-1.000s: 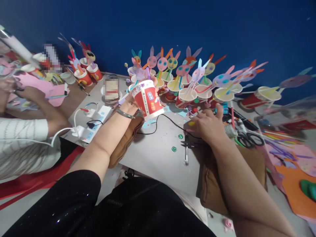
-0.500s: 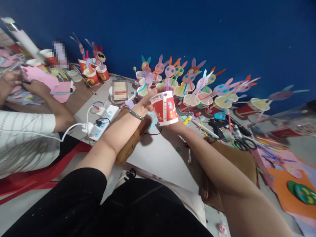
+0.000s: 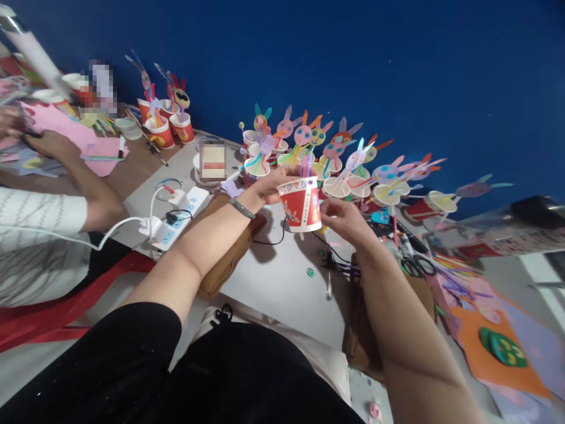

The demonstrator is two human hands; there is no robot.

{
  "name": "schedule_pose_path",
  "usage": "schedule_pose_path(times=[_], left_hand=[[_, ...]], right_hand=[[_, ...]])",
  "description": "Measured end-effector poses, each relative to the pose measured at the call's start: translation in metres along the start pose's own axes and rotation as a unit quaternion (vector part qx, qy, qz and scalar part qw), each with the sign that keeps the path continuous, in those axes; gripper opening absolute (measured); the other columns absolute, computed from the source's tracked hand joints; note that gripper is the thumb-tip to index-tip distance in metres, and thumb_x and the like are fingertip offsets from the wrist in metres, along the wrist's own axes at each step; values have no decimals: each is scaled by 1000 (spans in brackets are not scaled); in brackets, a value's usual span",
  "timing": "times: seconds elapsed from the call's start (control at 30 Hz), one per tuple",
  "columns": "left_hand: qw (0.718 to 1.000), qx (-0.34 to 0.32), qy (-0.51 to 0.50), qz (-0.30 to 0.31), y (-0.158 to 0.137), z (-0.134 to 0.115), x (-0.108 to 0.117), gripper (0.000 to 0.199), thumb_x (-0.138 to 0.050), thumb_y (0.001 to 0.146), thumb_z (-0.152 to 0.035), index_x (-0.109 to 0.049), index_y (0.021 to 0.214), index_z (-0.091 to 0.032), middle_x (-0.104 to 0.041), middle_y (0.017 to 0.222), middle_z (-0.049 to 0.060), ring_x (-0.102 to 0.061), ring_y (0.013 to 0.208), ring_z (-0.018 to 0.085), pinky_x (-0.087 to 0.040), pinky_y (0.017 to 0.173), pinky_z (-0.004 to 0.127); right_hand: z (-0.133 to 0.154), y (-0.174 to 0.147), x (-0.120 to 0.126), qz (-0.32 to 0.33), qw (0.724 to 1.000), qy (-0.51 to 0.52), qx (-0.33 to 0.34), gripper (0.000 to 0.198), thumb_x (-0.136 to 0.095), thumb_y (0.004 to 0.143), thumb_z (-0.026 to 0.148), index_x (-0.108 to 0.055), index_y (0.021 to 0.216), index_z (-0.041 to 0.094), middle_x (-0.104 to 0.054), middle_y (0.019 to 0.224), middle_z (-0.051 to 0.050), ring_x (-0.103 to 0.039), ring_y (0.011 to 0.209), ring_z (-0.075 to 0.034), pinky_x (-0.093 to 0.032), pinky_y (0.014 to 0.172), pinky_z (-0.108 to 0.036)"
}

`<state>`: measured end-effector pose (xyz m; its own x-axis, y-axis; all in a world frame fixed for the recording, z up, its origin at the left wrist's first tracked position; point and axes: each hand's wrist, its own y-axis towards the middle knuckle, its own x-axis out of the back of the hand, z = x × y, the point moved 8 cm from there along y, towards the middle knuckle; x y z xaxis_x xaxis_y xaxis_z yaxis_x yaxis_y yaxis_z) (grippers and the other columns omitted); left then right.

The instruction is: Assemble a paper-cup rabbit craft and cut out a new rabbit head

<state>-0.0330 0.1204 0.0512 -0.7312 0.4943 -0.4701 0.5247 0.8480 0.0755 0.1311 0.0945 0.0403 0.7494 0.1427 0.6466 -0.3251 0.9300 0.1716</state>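
Note:
My left hand [image 3: 270,184] is closed around the rim side of a red and white paper cup [image 3: 301,209], held upright above the table. A purple straw [image 3: 306,167] stands up at the cup's rim; its lower end is hidden. Just right of the cup is my right hand [image 3: 346,219], with its fingers curled in. Whether anything small is between those fingers I cannot make out. Behind the cup stand several paper cups with straws and paper rabbit heads [image 3: 303,135].
A white power strip [image 3: 188,212] with plugs and cables lies left. Scissors [image 3: 417,266] and pens lie right, near orange paper [image 3: 498,347]. A brown cushioned pad [image 3: 229,247] lies under my left forearm. At far left, a co-worker's hands [image 3: 53,144] handle pink paper [image 3: 62,126].
My right hand has come out from behind the cup to its right side. The cup has turned, so its printed strip faces more to the right. The view has shifted slightly.

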Motion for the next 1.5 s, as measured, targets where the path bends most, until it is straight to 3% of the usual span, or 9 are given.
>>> schedule_pose_path(times=[0.1,0.23,0.33,0.53,0.8,1.0,1.17,1.3,1.5], left_hand=[[998,11,25,54,-1,6,-13,28,-91,65,-23,-77,87,-12,-75,81,4,-66,72,12,-51,74,28],[989,61,85,106,-7,26,-30,32,-93,63,-25,-81,90,-13,-76,82,5,-68,71,12,-52,74,28],[980,60,138,131,-9,36,-39,33,-93,64,-28,-82,92,-15,-77,89,6,-69,76,13,-53,76,28],[956,12,227,186,-12,39,-56,32,-90,69,-33,-83,94,-15,-77,99,9,-70,91,18,-54,84,28],[965,35,215,149,-11,34,-50,36,-91,68,-34,-82,95,-13,-78,94,8,-69,83,16,-53,82,27],[964,24,245,101,-8,38,-50,42,-91,66,-40,-81,94,-10,-78,91,7,-67,82,18,-50,79,28],[974,24,218,52,-6,38,-47,50,-95,57,-45,-80,89,-9,-76,85,6,-66,80,17,-50,77,28],[975,16,218,37,-6,33,-48,49,-96,54,-44,-78,84,-9,-75,81,6,-64,75,16,-49,74,27],[968,20,251,14,-9,32,-47,38,-89,61,-37,-78,85,-9,-72,79,3,-61,74,14,-45,73,26]], right_hand=[[0,-8,45,-58,995,74,-29,31,-80,70,40,-56,64,22,-67,67,-2,-62,66,-18,-50,62,-32],[8,-20,75,-93,987,127,-11,32,-83,69,40,-56,66,23,-61,62,2,-57,58,-15,-47,57,-30],[13,-26,81,-101,989,103,14,32,-83,69,39,-56,65,23,-63,66,1,-59,61,-16,-47,57,-29],[25,-27,76,-58,997,-1,50,20,-72,72,30,-55,64,24,-65,67,0,-59,64,-17,-48,60,-30],[35,-34,81,-81,992,-85,55,13,-66,72,26,-55,66,24,-66,67,1,-60,63,-17,-46,62,-30],[26,-31,71,-79,997,19,18,17,-75,73,31,-60,71,23,-67,71,-1,-60,66,-17,-48,65,-30],[8,-25,58,-30,987,148,-58,44,-89,65,43,-70,97,21,-72,76,-2,-65,69,-19,-51,62,-30],[3,-22,46,11,992,115,-49,34,-86,68,48,-75,81,19,-73,74,-3,-64,67,-19,-50,64,-32],[-3,-24,67,-123,977,165,-48,21,-85,67,37,-74,79,24,-76,77,-2,-67,68,-20,-54,65,-35]])
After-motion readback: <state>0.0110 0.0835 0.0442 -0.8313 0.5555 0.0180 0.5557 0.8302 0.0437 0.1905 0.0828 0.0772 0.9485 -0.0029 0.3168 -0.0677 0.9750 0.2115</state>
